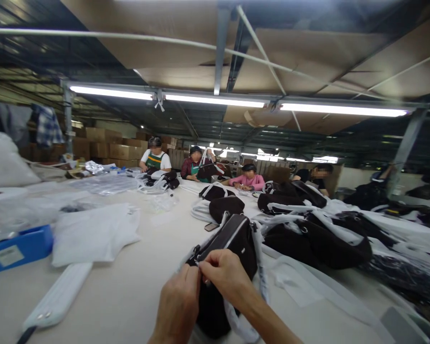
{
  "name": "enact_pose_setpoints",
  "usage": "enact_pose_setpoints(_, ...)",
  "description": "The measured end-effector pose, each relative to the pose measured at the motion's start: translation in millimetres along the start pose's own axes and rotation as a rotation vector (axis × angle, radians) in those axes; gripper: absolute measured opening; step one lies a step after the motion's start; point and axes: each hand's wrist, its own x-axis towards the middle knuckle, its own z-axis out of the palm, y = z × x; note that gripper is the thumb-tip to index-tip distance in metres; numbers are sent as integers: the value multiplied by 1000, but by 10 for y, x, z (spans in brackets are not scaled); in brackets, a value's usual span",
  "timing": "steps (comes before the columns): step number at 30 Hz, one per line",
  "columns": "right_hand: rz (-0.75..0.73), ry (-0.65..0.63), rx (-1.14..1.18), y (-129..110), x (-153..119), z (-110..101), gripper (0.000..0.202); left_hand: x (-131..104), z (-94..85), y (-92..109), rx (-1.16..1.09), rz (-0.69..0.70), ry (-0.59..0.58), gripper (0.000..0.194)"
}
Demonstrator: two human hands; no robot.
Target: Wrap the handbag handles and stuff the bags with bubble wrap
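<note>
A dark handbag (pixel 236 243) lies on the white table in front of me, its zipper side up and its straps wrapped in white material. My left hand (pixel 179 301) is closed at the near left edge of the bag. Beside it, my right hand (pixel 225 274) pinches with thumb and forefinger at a small metal fitting (pixel 197 262) on the bag, mostly covered by the fingertips. The fingers of both hands nearly touch. What kind of fitting it is cannot be made out.
More dark bags (pixel 315 239) with white-wrapped straps are heaped on the right. At left are a blue box (pixel 19 248), white pouches (pixel 96 231) and a long white padded piece (pixel 59 294). Several people (pixel 249 179) sit across the table (pixel 129 296).
</note>
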Motion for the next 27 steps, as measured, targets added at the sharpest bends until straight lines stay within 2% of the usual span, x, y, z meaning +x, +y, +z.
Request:
enact_pose_setpoints(3, 20, -34, -113, -87, 27, -36, 23, -25, -8, 10, 13, 17, 8, 38)
enact_pose_setpoints(6, 49, -122, -167, -147, 74, -82, 22, -48, -27, 13, 11, 26, -8, 38)
enact_pose_setpoints(10, 76, -238, -129, -176, 130, -107, 21, -66, -24, 2, 13, 22, -9, 38)
enact_pose_setpoints(13, 99, -273, -86, -159, 141, -71, 25, -71, -6, -12, 10, 13, 23, 41)
enact_pose_setpoints(16, 109, -262, -34, -109, 140, -16, 25, -78, -2, -14, -27, 0, 46, 45)
enact_pose_setpoints(20, 145, -219, 39, -38, 137, 17, 16, -85, -20, -2, -39, -16, 64, 48)
enact_pose_setpoints(27, 145, -170, 110, -44, 118, 5, 30, -61, -22, 23, -83, -62, 95, 47)
